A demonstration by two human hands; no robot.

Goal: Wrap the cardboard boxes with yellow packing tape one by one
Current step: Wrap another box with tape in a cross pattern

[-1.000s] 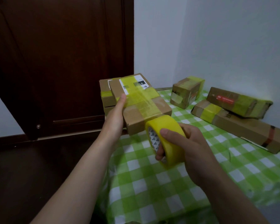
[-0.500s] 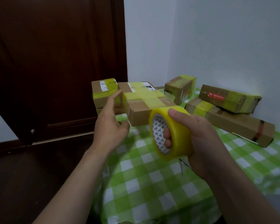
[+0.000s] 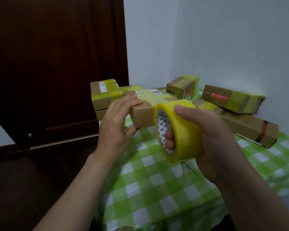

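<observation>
The left hand (image 3: 117, 120) clasps the near end of the cardboard box (image 3: 142, 117), fingers above, thumb beneath. Just right of it, the right hand (image 3: 212, 135) grips the yellow tape roll (image 3: 183, 129) through its core. The box is probably light and stiff.

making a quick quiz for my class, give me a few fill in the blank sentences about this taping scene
1. The left hand grips a box, and the right hand holds a roll of ___ tape.
2. The tablecloth is checked white and ___.
3. The upper long box bears a ___ label.
Missing words: yellow; green; red.
</observation>
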